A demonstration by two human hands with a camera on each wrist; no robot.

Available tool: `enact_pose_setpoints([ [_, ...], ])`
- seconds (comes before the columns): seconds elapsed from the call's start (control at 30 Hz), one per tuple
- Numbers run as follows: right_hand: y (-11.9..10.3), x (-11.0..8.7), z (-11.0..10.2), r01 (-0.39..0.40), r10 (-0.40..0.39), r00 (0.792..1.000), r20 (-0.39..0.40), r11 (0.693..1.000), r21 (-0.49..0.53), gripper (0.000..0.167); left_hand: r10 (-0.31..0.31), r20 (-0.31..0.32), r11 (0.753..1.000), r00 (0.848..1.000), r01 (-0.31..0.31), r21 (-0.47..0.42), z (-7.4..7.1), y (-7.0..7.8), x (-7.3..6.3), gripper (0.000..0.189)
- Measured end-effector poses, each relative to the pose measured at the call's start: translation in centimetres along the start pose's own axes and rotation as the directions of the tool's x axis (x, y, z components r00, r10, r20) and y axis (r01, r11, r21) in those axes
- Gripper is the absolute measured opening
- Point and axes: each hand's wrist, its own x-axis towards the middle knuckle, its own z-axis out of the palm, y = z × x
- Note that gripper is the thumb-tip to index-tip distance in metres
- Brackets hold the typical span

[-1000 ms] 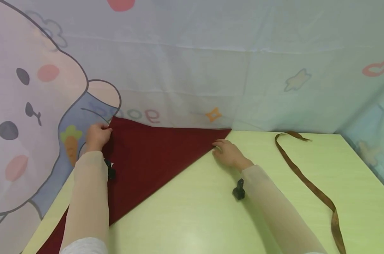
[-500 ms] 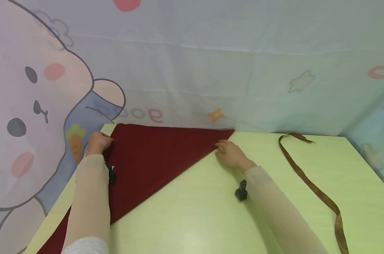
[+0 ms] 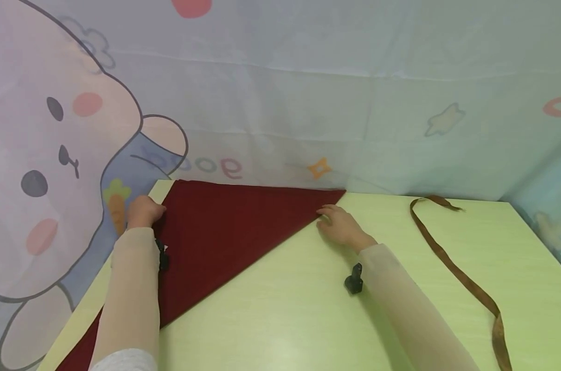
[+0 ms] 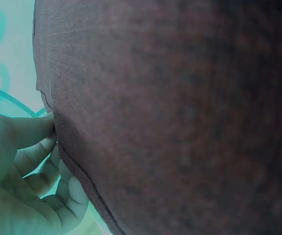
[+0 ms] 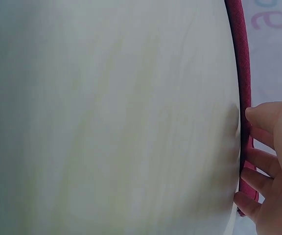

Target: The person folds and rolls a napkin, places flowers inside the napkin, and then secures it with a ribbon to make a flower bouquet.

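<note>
A dark red cloth [image 3: 234, 226] lies on the table with a long slanting edge facing me and a pointed corner at the back right. At its left edge, my left hand [image 3: 143, 211] pinches the border; in the left wrist view the thumb and curled fingers [image 4: 35, 132] meet at that edge. My right hand [image 3: 338, 225] rests by the slanting edge close to the right corner. In the right wrist view its fingertips [image 5: 251, 169] touch the red edge, gently bent and not wrapped round it. Part of the cloth is hidden under the left forearm.
A long brown ribbon [image 3: 466, 275] winds along the right side of the pale yellow-green table [image 3: 280, 314]. Behind the table hangs a printed backdrop [image 3: 285, 93] with a cartoon animal at left. Each wrist carries a small black device [image 3: 353, 280].
The cloth's back left corner came down from its raised position onto the table, and my left hand lowered slightly toward me. The right hand stays at the slanting edge; the view shifted a little.
</note>
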Motion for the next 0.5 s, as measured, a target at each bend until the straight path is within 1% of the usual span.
enact_pose_setpoints([
  [0.13,-0.02,-0.02,-0.02,0.008,-0.008,1.000,-0.009,1.000,0.004,0.042,0.040,0.013,0.999,0.999,-0.041,0.027,-0.07,-0.03,-0.03,0.033],
  [0.27,0.05,0.05,-0.02,0.012,-0.012,1.000,-0.016,1.000,0.002,0.042,0.068,0.015,0.997,0.998,-0.068,0.027,-0.04,-0.22,0.14,0.027],
  [0.43,0.07,0.06,-0.04,0.009,-0.009,1.000,-0.013,1.000,0.015,0.042,0.060,0.002,0.998,0.998,-0.060,0.007,0.08,-0.52,0.36,0.026],
  [0.5,0.06,0.06,-0.02,0.007,-0.007,1.000,-0.011,1.000,0.020,0.043,0.048,-0.003,0.999,0.999,-0.048,0.002,0.17,-0.59,0.41,0.025],
])
